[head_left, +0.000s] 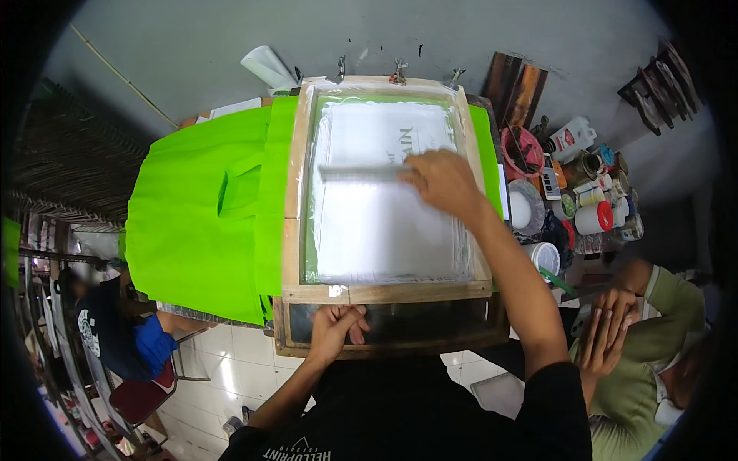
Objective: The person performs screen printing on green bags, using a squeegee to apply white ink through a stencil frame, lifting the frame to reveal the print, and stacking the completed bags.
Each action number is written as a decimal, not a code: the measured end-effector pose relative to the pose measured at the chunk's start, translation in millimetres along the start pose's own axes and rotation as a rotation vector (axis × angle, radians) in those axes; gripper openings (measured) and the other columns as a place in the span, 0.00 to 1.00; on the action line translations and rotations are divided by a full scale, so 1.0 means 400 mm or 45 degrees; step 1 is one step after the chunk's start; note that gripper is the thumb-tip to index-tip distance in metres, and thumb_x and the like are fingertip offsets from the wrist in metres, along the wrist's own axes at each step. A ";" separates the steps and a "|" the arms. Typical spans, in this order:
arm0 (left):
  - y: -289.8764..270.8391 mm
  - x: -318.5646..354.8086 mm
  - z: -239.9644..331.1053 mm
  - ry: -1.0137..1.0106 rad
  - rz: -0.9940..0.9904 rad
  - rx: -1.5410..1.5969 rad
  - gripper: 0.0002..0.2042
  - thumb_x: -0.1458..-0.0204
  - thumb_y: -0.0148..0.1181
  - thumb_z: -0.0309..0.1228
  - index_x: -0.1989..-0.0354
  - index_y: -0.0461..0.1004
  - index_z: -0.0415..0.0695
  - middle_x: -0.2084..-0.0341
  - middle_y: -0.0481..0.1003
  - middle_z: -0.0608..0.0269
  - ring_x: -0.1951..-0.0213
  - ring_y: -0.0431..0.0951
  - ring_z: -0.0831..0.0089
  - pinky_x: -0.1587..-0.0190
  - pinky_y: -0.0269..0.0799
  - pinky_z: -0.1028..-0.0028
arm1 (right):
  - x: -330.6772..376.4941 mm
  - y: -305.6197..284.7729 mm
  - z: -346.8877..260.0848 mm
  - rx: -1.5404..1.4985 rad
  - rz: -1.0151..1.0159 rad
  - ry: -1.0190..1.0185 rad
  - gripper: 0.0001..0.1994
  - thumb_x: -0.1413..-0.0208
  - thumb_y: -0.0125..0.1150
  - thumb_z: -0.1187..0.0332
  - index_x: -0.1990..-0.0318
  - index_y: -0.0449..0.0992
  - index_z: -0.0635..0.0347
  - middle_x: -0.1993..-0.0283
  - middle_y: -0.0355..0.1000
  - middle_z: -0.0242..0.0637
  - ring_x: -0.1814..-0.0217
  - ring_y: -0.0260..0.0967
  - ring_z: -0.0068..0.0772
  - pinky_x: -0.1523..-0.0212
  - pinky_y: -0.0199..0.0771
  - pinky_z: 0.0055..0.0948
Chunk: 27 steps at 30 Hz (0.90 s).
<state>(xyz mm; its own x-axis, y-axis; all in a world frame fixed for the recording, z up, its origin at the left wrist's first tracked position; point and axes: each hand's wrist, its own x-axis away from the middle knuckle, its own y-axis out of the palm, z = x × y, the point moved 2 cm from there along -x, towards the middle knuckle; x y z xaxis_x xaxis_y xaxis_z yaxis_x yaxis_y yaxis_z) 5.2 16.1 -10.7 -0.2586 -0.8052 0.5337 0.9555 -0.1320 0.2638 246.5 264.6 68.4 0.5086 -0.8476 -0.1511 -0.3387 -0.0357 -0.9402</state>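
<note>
A wood-framed printing screen (388, 293) lies over bright green fabric bags (196, 253). White ink covers much of its mesh, with dark lettering showing near the far right. My right hand (444, 180) is closed on the right end of a squeegee (355, 174), which lies crosswise over the mesh and is smeared by motion. Just below the screen's near rail is my left hand (336, 330), its fingers curled and thumb bent over. Whatever those fingers hold, if anything, is hidden.
Metal clips (398, 71) sit along the screen's far rail. Ink tubs and bottles (592, 218) crowd the right side, by a white bucket (543, 257). One person (653, 330) with hands together is at the right; another (115, 326) sits at the left near racks.
</note>
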 end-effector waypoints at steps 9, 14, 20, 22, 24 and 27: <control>0.058 0.037 0.121 -0.317 0.035 0.819 0.20 0.37 0.50 0.33 0.44 0.69 0.28 0.56 0.80 0.37 0.59 0.85 0.53 0.58 0.83 0.63 | -0.323 -0.096 0.180 -0.195 -0.207 0.198 0.21 0.46 0.68 0.52 0.50 0.83 0.56 0.55 0.80 0.49 0.52 0.76 0.52 0.47 0.73 0.42; -0.010 -0.035 0.239 -0.131 -0.432 0.095 0.13 0.35 0.52 0.28 0.48 0.75 0.35 0.60 0.82 0.44 0.63 0.85 0.65 0.61 0.81 0.72 | -0.364 -0.098 0.222 -0.054 -0.277 0.367 0.23 0.47 0.68 0.47 0.50 0.84 0.51 0.62 0.81 0.46 0.58 0.78 0.47 0.52 0.74 0.42; -0.020 -0.435 0.641 1.419 0.551 -1.215 0.16 0.44 0.64 0.32 0.50 0.78 0.38 0.52 0.80 0.48 0.53 0.80 0.50 0.48 0.74 0.59 | -0.309 -0.002 0.162 0.273 0.303 0.251 0.31 0.50 0.64 0.35 0.59 0.84 0.58 0.69 0.81 0.46 0.66 0.80 0.48 0.60 0.77 0.45; -0.068 -0.569 0.715 1.689 0.632 -1.523 0.17 0.46 0.67 0.34 0.51 0.80 0.37 0.54 0.80 0.45 0.53 0.80 0.48 0.48 0.74 0.57 | -0.305 0.001 0.127 0.255 0.323 0.249 0.32 0.50 0.63 0.34 0.62 0.83 0.60 0.69 0.81 0.47 0.66 0.80 0.48 0.61 0.77 0.46; -0.064 -0.618 0.728 1.234 0.487 -1.522 0.18 0.48 0.68 0.36 0.53 0.81 0.37 0.58 0.81 0.43 0.56 0.81 0.48 0.50 0.75 0.59 | -0.280 -0.002 0.130 0.249 0.259 0.317 0.32 0.50 0.63 0.34 0.65 0.83 0.61 0.69 0.81 0.47 0.66 0.80 0.48 0.61 0.77 0.46; -0.051 -0.605 0.717 0.887 0.398 -1.483 0.18 0.49 0.70 0.38 0.56 0.83 0.37 0.65 0.81 0.40 0.62 0.82 0.48 0.53 0.76 0.60 | -0.241 0.003 0.123 0.279 0.284 0.300 0.31 0.50 0.63 0.35 0.66 0.82 0.60 0.69 0.81 0.46 0.66 0.80 0.47 0.62 0.77 0.45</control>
<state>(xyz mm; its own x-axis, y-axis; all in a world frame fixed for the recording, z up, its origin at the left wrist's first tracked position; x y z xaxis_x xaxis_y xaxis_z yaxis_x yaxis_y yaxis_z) 7.7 379.7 85.3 -0.2209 -0.9636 -0.1505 0.6160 -0.0182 -0.7876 236.0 372.5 66.7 0.2377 -0.9210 -0.3086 -0.2303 0.2552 -0.9390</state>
